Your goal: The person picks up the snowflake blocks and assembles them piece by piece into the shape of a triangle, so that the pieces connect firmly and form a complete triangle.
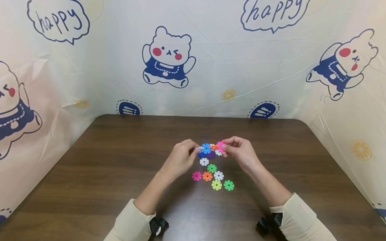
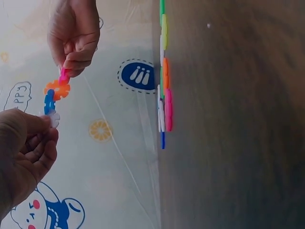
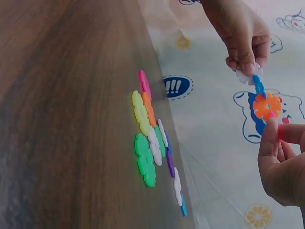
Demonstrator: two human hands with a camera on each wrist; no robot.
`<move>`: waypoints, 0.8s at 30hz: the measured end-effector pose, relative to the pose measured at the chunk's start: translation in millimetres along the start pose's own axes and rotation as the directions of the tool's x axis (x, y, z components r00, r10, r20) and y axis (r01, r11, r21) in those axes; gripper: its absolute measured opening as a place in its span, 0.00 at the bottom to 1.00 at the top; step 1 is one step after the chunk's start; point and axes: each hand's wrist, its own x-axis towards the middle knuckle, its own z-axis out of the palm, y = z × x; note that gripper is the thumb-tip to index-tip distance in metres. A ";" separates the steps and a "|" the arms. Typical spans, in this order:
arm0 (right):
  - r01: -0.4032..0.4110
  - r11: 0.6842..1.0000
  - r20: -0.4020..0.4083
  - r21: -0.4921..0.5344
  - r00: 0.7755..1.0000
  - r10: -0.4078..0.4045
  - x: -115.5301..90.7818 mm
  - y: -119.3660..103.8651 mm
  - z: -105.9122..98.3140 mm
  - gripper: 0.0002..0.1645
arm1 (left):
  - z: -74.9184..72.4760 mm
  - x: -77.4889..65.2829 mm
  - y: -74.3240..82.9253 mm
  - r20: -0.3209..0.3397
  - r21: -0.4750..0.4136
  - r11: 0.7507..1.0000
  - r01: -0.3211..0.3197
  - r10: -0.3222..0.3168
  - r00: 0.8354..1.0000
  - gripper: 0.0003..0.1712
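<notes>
L hand (image 1: 183, 154) & R hand (image 1: 242, 152) are apart, joined only by a short chain (image 3: 259, 87) of four slotted plastic discs held up off the counter (image 1: 105, 167). L hand pinches the white end disc (image 1: 197, 148) btwn thumb & fingers; R hand pinches the pink end disc (image 1: 221, 146) likewise. Btwn them: light-blue disc (image 1: 206, 148) next to the white, then orange link (image 1: 214, 147) next to the pink, each slotted crosswise to its neighbor.

Loose discs lie flat on the counter, btwn the forearms in head view. Nearest the chain: dark-blue disc (image 1: 201, 155), purple disc (image 1: 211, 155) & a white disc (image 1: 218, 153) to its R. Closer to the person: another white one (image 1: 204, 162), then a green disc (image 1: 212, 168); then a row of loose pink disc (image 1: 197, 176), loose orange disc (image 1: 207, 176) & third white disc (image 1: 218, 175). Nearest the person: yellow disc (image 1: 216, 185) w/ second green disc (image 1: 229, 185) just R of it.

Backdrop (image 1: 217, 60) behind has printed bears & "happy" bubbles. Pale sleeves (image 1: 132, 217), w/ a black device (image 1: 158, 226) at each cuff.
</notes>
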 end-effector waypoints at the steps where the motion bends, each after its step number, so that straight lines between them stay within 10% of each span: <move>1: 0.006 1.000 0.003 -0.007 1.000 -0.006 -0.3 -0.2 0.3 0.11 | 0.1 -0.3 -0.4 -0.003 -0.002 1.000 -0.003 0.003 1.000 0.03; 24: -0.011 0.999 0.041 0.036 0.999 0.010 -3.4 -3.5 -2.3 0.14 | -4.9 5.8 -3.0 -0.044 0.014 1.000 -0.009 0.010 0.999 0.12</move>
